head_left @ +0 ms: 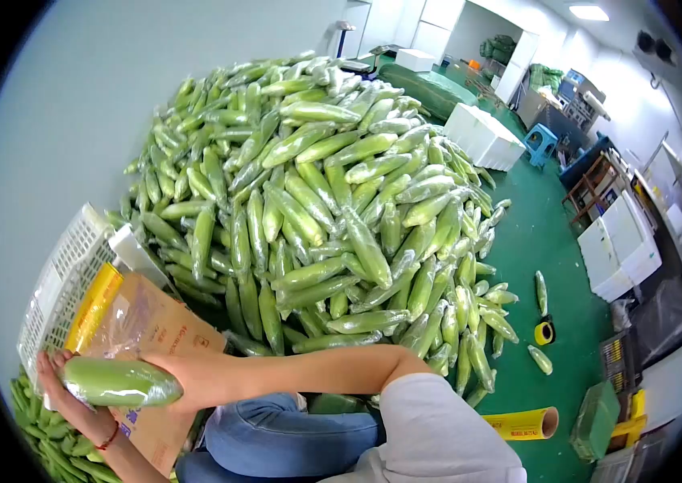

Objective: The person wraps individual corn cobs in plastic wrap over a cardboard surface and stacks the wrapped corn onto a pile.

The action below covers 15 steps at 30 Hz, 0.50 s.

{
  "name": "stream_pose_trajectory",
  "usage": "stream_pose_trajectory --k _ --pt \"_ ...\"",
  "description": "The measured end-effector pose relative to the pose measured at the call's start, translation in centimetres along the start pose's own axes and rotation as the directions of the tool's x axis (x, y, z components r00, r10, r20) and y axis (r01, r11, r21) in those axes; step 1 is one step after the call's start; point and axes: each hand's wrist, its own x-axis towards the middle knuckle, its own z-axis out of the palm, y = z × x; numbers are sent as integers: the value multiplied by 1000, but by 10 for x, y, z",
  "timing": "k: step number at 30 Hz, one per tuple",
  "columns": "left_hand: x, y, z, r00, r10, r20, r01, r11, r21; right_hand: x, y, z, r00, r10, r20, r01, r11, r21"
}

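A green ear of corn [119, 381] in shiny clear film lies level between my hands at the lower left. My right hand [184, 377] is closed round its right end. At the other end, my left hand [71, 394], with a red cord on the wrist, holds the ear from below and the side. Under the hands is a brown cardboard box [168, 318] with printed lettering. Clear film spreads over the box beside a yellow roll [93, 307]. Below my left hand lie more green ears [55, 443], which look unwrapped.
A large heap of film-wrapped corn [309, 209] fills the middle. A white plastic crate [67, 270] stands by the wall. On the green floor are a yellow tube [522, 424], a tape roll [544, 332] and two loose ears. White foam boxes [482, 137] and a blue stool [540, 145] stand farther back.
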Motion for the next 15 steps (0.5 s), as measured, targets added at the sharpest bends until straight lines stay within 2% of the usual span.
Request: stream_pose_trajectory --k 2,3,4,5,6,7,8,9,10,11,12,13,14,15 --pt "-21 1 14 996 47 70 -55 991 124 -17 -24 -30 990 88 -110 -117 950 -290" --pt "-28 2 14 991 42 128 -64 983 175 -26 -33 -44 972 -142 -190 54 914 -402" --pt "-44 7 26 991 -45 126 10 963 268 -35 -43 -61 900 -364 -242 196 831 -521" --pt "-65 9 40 983 -130 128 75 929 362 -41 -47 -77 774 -572 -270 298 706 -642" --pt "-81 -1 42 937 -241 254 145 927 346 -38 -59 -94 566 -748 -347 414 622 -665" --pt "-97 -12 44 858 -349 376 217 911 351 -42 -72 -101 602 -586 -542 440 810 -387" --pt "-113 -23 46 756 -442 482 279 884 374 -46 -83 -110 645 -382 -661 458 886 -65" --pt "-141 -19 65 608 -531 590 365 847 386 -53 -89 -120 699 -155 -699 455 849 267" --pt "-163 -18 75 562 -520 643 236 846 477 -67 -79 -133 804 -6 -595 466 628 624" --pt "-185 -19 84 513 -506 693 89 835 543 -72 -70 -146 807 75 -586 405 651 642" --pt "-207 -19 93 462 -489 740 -63 814 578 -77 -65 -158 797 173 -579 370 618 694" --pt "-207 -31 94 315 -368 875 -240 861 448 -82 -59 -169 783 267 -561 339 573 746" --pt "-208 -31 100 341 -496 799 -204 791 577 -87 -45 -179 780 281 -559 338 562 755" --pt "-209 -26 111 362 -610 705 -164 703 692 -93 -29 -192 757 225 -613 285 730 621"
